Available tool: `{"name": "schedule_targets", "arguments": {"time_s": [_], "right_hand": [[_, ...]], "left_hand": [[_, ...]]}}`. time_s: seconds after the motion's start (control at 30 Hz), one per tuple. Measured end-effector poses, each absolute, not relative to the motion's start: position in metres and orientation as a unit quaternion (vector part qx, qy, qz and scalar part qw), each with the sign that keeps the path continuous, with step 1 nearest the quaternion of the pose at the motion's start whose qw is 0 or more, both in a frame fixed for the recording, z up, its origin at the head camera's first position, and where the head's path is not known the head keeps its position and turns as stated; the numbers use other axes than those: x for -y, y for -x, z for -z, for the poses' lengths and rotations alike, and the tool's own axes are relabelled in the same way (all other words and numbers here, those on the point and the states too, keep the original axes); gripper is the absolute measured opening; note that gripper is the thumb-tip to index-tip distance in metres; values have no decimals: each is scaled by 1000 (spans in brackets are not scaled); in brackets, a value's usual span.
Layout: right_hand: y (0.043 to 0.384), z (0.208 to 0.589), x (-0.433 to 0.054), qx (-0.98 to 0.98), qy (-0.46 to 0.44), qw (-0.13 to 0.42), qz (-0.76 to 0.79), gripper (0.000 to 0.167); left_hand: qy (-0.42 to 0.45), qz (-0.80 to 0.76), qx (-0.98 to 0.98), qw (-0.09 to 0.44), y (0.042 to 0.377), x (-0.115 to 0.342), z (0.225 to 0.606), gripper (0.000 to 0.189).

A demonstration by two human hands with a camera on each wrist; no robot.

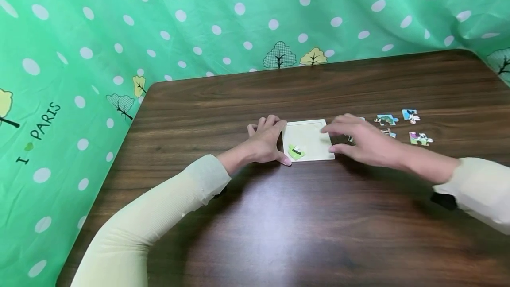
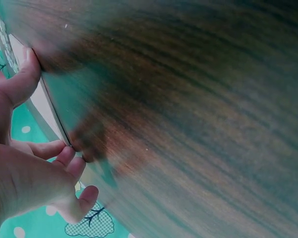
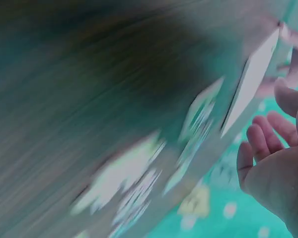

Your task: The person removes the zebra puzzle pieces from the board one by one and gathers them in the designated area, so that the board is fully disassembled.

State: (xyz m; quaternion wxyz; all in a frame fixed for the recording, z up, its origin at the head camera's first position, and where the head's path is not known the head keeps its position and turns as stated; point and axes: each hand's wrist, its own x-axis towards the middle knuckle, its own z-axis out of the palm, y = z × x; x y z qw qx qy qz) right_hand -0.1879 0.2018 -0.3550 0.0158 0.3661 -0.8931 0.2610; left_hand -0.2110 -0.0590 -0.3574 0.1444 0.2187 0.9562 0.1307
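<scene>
A small white puzzle tray [image 1: 308,135] lies on the table, with one green jigsaw piece [image 1: 296,151] in its near left corner. My left hand [image 1: 263,143] holds the tray's left side, thumb at the near corner and index finger at the far one. In the left wrist view the thumb [image 2: 27,74] and fingertips meet the tray's edge. My right hand [image 1: 366,141] hovers by the tray's right edge, thumb and fingers apart with nothing seen between them. It partly hides some jigsaw pieces beneath it.
Several loose picture pieces lie right of the tray, among them a blue one with a turtle-like animal [image 1: 386,120] and a pink-and-white one [image 1: 420,138]. Behind the brown wooden table [image 1: 223,101] hangs a green dotted curtain [image 1: 239,25]. The right wrist view is blurred.
</scene>
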Motion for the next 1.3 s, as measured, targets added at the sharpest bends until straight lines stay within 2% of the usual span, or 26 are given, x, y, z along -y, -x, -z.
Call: {"name": "schedule_targets", "arguments": {"time_s": [0.23, 0.7, 0.87, 1.13, 1.3], "right_hand": [[197, 371, -151, 879, -395, -42, -264, 53], [194, 375, -150, 862, -415, -53, -286, 36], [188, 368, -177, 868, -400, -32, -293, 34], [169, 361, -272, 916, -317, 57, -241, 41], [154, 367, -316, 954, -242, 40, -172, 42]], "left_hand": [[-217, -122, -958, 141, 212, 58, 357, 99], [-220, -116, -958, 141, 210, 56, 358, 102], [-214, -117, -959, 147, 210, 56, 358, 99], [-218, -119, -957, 153, 209, 54, 356, 98], [-219, -120, -957, 151, 209, 55, 356, 94]]}}
